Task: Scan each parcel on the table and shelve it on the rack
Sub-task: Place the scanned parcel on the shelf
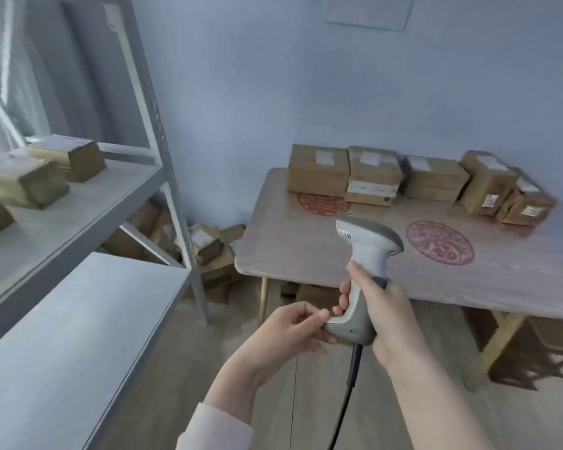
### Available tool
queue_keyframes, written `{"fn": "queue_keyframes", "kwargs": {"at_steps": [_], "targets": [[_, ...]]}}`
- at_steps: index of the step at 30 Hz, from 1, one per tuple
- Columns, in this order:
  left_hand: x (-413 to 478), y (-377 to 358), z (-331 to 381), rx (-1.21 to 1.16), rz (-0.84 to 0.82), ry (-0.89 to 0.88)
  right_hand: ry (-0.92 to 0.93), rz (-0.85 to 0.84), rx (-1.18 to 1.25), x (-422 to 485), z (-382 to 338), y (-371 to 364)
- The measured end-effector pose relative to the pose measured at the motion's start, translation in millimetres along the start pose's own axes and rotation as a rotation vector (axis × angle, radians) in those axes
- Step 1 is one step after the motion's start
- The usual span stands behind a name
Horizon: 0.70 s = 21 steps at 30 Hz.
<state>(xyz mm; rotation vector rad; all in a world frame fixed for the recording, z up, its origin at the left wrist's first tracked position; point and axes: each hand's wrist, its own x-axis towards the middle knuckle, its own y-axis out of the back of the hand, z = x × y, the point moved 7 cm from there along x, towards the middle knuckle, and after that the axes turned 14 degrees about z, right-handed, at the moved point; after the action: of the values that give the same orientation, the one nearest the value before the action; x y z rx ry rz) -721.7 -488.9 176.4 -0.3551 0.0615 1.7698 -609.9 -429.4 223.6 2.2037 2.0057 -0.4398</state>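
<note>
While both hands held it, the scanner (368, 251) stood upright in the air just off the near edge of the table (290, 254), toward its left corner.

- Left hand (290, 326): fingers curled, thumb and fingertips pinching the butt of the handle. A pale sleeve (215, 430) showed at the forearm.
- Right hand (390, 319): wrapped round the grip from the right side, thumb lying up the handle.
- Cable (351, 378): black, hanging from the butt and running down between the forearms.
- Floor (420, 417): wood-look planks.
- Rack (176, 203): grey metal, at left, with two shelves in view. The upper shelf (88, 203) carried three shelved parcels (75, 159), brown, in a row from its near edge to its far end, and blurred.
- Table: pinkish top on wooden legs. It bore two round red emblems (439, 243), one mid-tabletop and one partly under the leftmost parcel.
- Parcels (317, 170): five brown cartons with white labels, in a row along the tabletop's far edge, close together. The fourth was tilted and the fifth sat at the far right corner.
- Boxes (208, 248): a loose heap on the floor in the corner between rack and table, with more under the table.
- Wall (273, 92): pale blue, behind everything.
</note>
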Motion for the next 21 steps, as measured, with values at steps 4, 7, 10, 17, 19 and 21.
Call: {"fn": "queue_keyframes", "kwargs": {"at_steps": [4,7,10,17,19,21], "targets": [[75,-15,23,0.063,-0.029,-0.011,0.030,0.101,0.076,60,-27,16],[135,-21,29,0.038,0.078,0.008,0.025,0.185,0.106,106,-41,39],[187,-48,30,0.020,0.112,0.037,-0.007,0.277,0.149,148,-47,65],[292,-182,26,-0.027,0.101,0.068,-0.052,0.420,0.218,242,-65,146],[315,-232,24,-0.030,0.072,0.065,-0.036,0.421,0.227,269,-78,185],[334,-281,22,-0.033,0.063,0.073,-0.012,0.401,0.244,295,-94,225]]}}
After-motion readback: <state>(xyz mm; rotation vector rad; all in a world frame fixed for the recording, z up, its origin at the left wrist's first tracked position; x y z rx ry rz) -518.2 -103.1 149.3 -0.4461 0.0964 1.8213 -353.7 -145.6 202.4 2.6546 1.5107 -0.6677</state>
